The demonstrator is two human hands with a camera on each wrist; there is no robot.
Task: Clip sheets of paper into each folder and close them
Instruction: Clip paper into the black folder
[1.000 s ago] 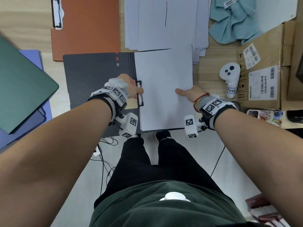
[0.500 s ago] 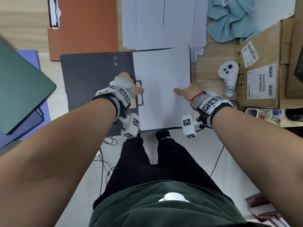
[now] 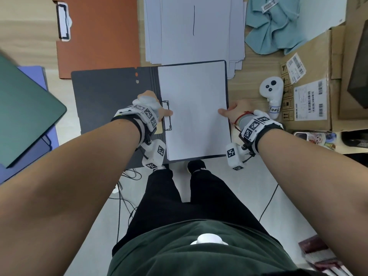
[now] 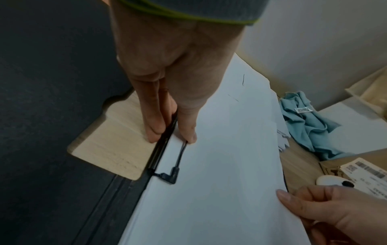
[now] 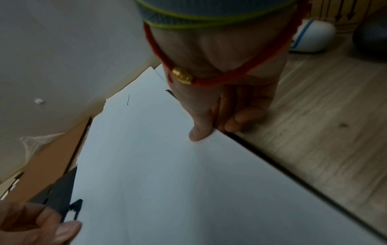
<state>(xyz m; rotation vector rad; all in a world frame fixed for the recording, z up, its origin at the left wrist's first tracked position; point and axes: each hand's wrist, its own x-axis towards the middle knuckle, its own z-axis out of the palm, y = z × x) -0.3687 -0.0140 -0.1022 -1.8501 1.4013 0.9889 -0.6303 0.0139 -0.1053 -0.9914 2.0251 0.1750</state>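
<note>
A dark grey folder [image 3: 111, 100] lies open at the table's front edge, with white sheets [image 3: 195, 108] on its right half. My left hand [image 3: 157, 108] is at the spine and pinches the black wire clip [image 3: 167, 116]. In the left wrist view its thumb lies on the paper by the clip [image 4: 178, 159] and its fingers sit on the spine side. My right hand [image 3: 233, 111] holds the sheets' right edge. The right wrist view shows its thumb on top of the sheets [image 5: 146, 165] and its fingers curled below the edge.
Behind the folder lie a stack of loose paper [image 3: 195, 26] and an orange folder [image 3: 99, 36]. A green folder [image 3: 25, 108] on purple ones lies left. A blue cloth [image 3: 272, 26], a white controller [image 3: 271, 94] and a cardboard box [image 3: 318, 76] are on the right.
My right hand has slid from the middle of the sheets to their right edge and taken hold of it. The sheets now lie square in the folder. My left hand stays at the clip.
</note>
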